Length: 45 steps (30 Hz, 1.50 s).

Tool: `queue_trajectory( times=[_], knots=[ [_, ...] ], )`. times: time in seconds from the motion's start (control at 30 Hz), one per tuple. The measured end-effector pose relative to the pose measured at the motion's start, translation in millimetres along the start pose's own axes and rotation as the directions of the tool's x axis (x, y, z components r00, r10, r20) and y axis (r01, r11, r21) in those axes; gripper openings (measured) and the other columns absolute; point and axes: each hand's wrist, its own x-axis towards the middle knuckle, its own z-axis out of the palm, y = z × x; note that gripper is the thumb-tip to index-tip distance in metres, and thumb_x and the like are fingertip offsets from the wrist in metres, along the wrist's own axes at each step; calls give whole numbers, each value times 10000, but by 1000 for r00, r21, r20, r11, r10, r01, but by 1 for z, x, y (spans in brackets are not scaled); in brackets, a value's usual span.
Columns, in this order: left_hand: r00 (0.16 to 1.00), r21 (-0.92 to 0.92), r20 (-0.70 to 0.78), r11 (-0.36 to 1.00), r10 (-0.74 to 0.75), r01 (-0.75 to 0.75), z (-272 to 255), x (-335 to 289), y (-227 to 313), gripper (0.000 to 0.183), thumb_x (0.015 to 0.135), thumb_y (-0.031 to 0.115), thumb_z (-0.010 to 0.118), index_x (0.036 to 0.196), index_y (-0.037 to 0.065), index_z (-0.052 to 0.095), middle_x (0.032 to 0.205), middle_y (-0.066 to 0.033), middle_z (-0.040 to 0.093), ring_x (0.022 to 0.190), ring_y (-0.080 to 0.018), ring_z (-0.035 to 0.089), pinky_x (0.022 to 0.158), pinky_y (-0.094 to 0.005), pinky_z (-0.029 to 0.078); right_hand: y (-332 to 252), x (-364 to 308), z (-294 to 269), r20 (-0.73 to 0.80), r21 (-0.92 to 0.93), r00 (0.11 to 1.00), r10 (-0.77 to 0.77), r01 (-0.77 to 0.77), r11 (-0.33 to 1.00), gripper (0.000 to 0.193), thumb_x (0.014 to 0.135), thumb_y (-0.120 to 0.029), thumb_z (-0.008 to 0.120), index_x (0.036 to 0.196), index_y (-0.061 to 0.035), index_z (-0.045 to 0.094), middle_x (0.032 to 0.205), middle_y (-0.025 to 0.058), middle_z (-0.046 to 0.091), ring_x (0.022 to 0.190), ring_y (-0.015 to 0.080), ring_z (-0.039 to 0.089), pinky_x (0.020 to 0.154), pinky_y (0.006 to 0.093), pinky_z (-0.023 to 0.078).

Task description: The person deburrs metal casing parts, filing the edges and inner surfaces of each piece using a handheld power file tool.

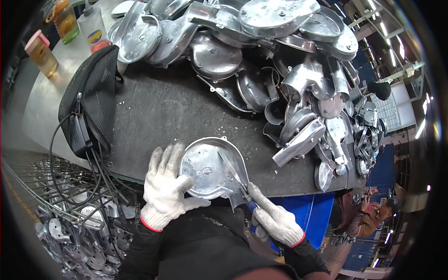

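A round, shallow silver metal housing casting (203, 170) lies near the front edge of the dark work surface, its hollow side up and a short spout toward me. My left hand (166, 184), in a white knit glove with a red cuff, holds its left rim, with the thumb lapping over the edge. In my right hand (276, 218), gloved alike, is a scraper (230, 167) with a long pointed metal blade. The fingers are wrapped round its handle, which shows a bit of blue. The blade reaches into the casting over its right inner wall; whether the tip touches is unclear.
Similar castings (217, 55) are heaped along the back and right of the dark mat (154, 102). A black mesh bag (91, 98) with cables stands at left, near bottles (43, 53). A wire basket (77, 212) of metal parts sits below left, a blue bin (298, 214) below right. Another person (366, 217) is at far right.
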Motion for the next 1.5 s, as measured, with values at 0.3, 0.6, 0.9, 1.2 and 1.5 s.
queue_trajectory(
  times=[0.3, 0.6, 0.9, 1.2, 1.5],
  knots=[
    [1000, 2, 8, 1000, 11, -11, -2, 3, 0, 603, 576, 625, 854, 769, 82, 676, 1398, -315, 583, 1281, -487, 574, 1104, -651, 368, -13, 2, 0, 2, 194, 999, 54, -54, 980, 638, 1044, -260, 489, 1656, -205, 317, 910, 139, 724, 709, 236, 717, 746, 365, 573],
    [999, -20, 41, 1000, 5, -4, -4, 7, 2, 568, 503, 547, 901, 733, 75, 684, 1377, -340, 589, 1279, -488, 584, 1107, -640, 367, -14, 5, -7, 34, 142, 999, -27, 22, 990, 649, 1039, -235, 490, 1659, -178, 306, 754, 78, 652, 590, 144, 645, 649, 323, 553],
    [986, -42, 165, 999, 37, -30, -14, 20, 2, 551, 417, 408, 941, 770, 70, 686, 1435, -316, 558, 1321, -472, 554, 1125, -620, 340, -4, -9, -21, 76, 23, 984, -159, 158, 987, 690, 1016, -276, 545, 1659, -213, 303, 913, 128, 717, 716, 266, 708, 726, 376, 570],
    [988, -164, 130, 981, -84, 105, -8, 18, -3, 1183, 395, 446, 973, 1431, 36, 576, 1498, -182, 581, 1417, -396, 520, 1223, -601, 284, -35, 9, -27, 187, -121, 980, 74, -52, 991, 695, 1042, -400, 534, 1668, -303, 248, 1049, 187, 749, 859, 362, 744, 828, 443, 568],
    [995, -153, 88, 986, -47, 60, -7, 18, -8, 1216, 411, 485, 974, 1451, 9, 563, 1471, -187, 606, 1390, -365, 556, 1226, -573, 288, -26, 21, -26, 122, -147, 956, -267, 283, 948, 665, 1057, -348, 542, 1663, -293, 274, 1095, 178, 755, 892, 354, 756, 841, 417, 578]
  ],
)
